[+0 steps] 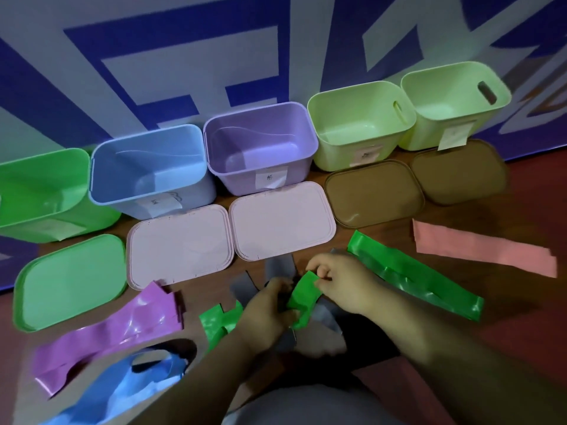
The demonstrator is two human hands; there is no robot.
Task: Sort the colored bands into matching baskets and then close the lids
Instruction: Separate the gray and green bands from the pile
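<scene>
Nearest you, a blue band (122, 391) lies crumpled, its lower end cut off by the frame edge, with a purple band (113, 329) just beyond it. Your left hand (264, 314) curls its fingers round the lower end of a green band (303, 297). Your right hand (343, 280) pinches the upper end between thumb and fingertips. Grey bands (242, 289) lie mostly hidden under both hands. Whether the green strip (219, 325) beside your left wrist belongs to the held band cannot be told. To the right lie a green pile (414, 277) and a pink band (481, 251).

Beyond them, the lids lie flat:
- green lid (70, 280)
- two pink lids (181, 243)
- two brown lids (374, 194)

Farthest, the open baskets stand in a row:
- green basket (40, 191), cut off at left
- blue basket (147, 167)
- purple basket (260, 139)
- two pale green baskets (359, 124)

Their labels are illegible.
</scene>
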